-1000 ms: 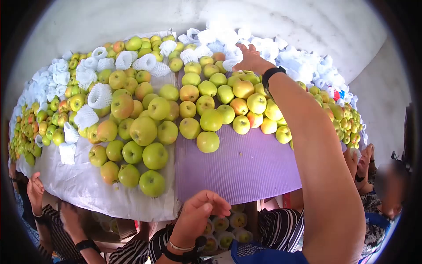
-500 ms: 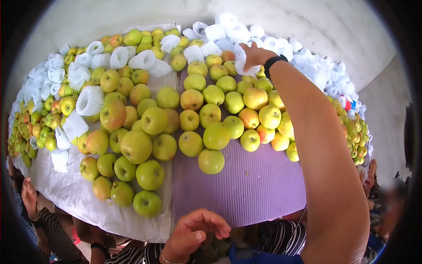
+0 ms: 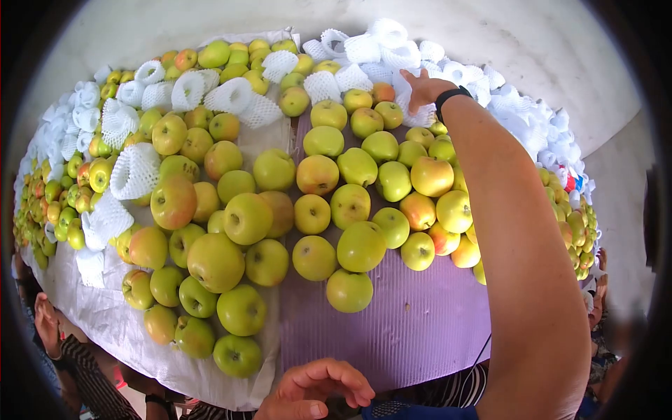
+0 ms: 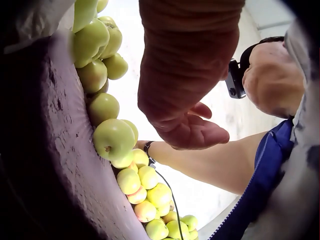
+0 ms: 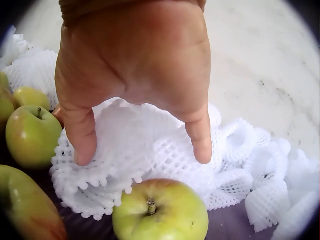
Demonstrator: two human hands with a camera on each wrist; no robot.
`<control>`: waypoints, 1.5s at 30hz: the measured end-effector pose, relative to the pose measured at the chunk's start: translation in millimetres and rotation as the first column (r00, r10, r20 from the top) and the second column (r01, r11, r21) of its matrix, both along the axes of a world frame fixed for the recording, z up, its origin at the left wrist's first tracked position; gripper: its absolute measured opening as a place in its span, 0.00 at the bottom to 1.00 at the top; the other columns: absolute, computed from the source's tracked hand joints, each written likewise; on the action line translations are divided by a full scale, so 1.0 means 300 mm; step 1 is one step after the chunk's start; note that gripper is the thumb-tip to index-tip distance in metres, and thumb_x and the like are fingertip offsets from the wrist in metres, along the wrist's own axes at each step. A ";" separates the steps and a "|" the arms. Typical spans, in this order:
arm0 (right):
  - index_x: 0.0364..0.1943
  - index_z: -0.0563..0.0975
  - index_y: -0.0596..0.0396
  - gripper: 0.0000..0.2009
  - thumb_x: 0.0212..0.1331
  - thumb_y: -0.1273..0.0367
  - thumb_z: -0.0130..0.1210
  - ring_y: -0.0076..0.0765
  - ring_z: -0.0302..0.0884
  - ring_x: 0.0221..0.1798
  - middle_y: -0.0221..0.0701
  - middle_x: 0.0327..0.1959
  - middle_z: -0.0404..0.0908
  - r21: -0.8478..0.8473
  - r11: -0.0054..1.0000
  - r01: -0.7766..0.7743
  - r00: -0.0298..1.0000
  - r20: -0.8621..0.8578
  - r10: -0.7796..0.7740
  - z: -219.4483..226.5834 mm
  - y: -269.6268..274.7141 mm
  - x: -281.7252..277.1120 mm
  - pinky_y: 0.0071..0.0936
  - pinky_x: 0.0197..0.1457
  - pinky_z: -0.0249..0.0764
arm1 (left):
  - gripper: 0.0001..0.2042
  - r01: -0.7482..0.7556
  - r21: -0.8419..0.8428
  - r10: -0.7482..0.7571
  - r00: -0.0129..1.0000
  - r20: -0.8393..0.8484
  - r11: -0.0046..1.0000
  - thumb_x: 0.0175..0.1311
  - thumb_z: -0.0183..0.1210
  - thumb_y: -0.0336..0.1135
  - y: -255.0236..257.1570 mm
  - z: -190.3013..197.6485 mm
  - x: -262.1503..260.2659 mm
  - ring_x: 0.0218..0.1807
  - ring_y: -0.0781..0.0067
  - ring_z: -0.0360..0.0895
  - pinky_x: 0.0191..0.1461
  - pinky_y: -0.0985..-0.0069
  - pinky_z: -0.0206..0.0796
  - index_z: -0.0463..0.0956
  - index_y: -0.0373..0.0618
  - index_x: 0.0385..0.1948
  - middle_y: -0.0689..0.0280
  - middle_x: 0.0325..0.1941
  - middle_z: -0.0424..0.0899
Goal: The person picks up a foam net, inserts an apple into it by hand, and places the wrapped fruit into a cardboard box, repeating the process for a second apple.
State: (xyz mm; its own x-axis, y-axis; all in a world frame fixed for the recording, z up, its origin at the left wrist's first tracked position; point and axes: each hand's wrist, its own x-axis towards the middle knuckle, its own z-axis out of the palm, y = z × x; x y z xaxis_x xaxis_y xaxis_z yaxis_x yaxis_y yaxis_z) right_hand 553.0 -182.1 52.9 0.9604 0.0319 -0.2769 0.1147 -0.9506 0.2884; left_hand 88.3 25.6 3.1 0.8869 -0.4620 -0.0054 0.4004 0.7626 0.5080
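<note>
My right hand [image 3: 428, 91] reaches to the back of the table. It lies over a white foam fruit net [image 5: 165, 155], thumb and little finger spread apart and pointing down at it. The other fingers are hidden behind the palm in the right wrist view. Just in front of that net sits a yellow-green apple [image 5: 162, 212]. Low at the table's front edge, my left hand [image 3: 318, 392] hangs with loosely bent fingers and holds nothing. The nearest loose apple [image 3: 349, 290] lies beyond it on the purple corrugated sheet [image 3: 420, 329].
Many apples [image 3: 215, 262] spread over a white cloth [image 3: 84, 315] on the left, with foam nets [image 3: 135, 171] among them. More foam nets [image 3: 521, 115] are heaped at the back right. A pale wall [image 3: 175, 21] stands behind. Another hand [image 3: 47, 325] shows at the left edge.
The head view has shifted, so the apples appear larger and lower. My right hand stays over the same foam net. My left hand appears lower in the view.
</note>
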 end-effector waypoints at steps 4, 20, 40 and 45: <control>0.68 0.44 0.30 0.51 0.38 0.63 0.65 0.57 0.61 0.63 0.44 0.70 0.40 -0.004 0.999 -0.044 0.998 -0.054 0.044 -0.026 0.009 0.043 0.49 0.59 0.66 | 0.22 0.018 -0.008 -0.019 0.999 -0.028 1.000 0.59 0.58 0.46 0.007 0.003 0.016 0.44 0.68 0.75 0.47 0.77 0.66 0.68 0.37 0.46 0.55 0.45 0.76; 0.49 0.74 0.51 0.25 0.39 0.70 0.58 0.47 0.73 0.51 0.42 0.48 0.76 -0.026 0.906 -0.423 0.840 0.364 0.403 -0.188 -0.073 0.217 0.31 0.55 0.69 | 0.21 0.016 -0.033 -0.016 1.000 -0.008 0.999 0.60 0.57 0.44 -0.024 -0.035 -0.005 0.43 0.68 0.75 0.47 0.76 0.66 0.68 0.37 0.47 0.55 0.45 0.76; 0.43 0.76 0.52 0.25 0.34 0.86 0.54 0.52 0.70 0.53 0.43 0.48 0.74 0.222 0.422 -0.879 0.462 0.610 0.644 0.160 0.122 -0.621 0.33 0.56 0.70 | 0.13 -0.204 0.238 0.252 0.948 -0.194 0.950 0.61 0.51 0.41 -0.100 -0.030 -0.218 0.37 0.67 0.78 0.40 0.77 0.68 0.70 0.40 0.36 0.57 0.36 0.79; 0.51 0.70 0.49 0.29 0.36 0.79 0.60 0.52 0.67 0.56 0.43 0.51 0.71 0.446 0.454 -0.772 0.635 0.496 0.592 0.085 0.226 -0.980 0.35 0.60 0.66 | 0.11 -0.260 0.286 0.326 0.921 -0.214 0.922 0.62 0.50 0.40 -0.106 -0.037 -0.246 0.35 0.69 0.76 0.40 0.77 0.68 0.70 0.41 0.34 0.60 0.34 0.79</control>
State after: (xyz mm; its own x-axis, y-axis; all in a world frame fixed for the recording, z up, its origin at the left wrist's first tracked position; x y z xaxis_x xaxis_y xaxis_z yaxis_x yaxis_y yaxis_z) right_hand 258.9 -114.4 78.3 0.5745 0.7675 0.2845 0.8175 -0.5555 -0.1522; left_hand 14.4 -6.2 -8.2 0.9353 -0.1354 -0.3269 0.3177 0.7284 0.6071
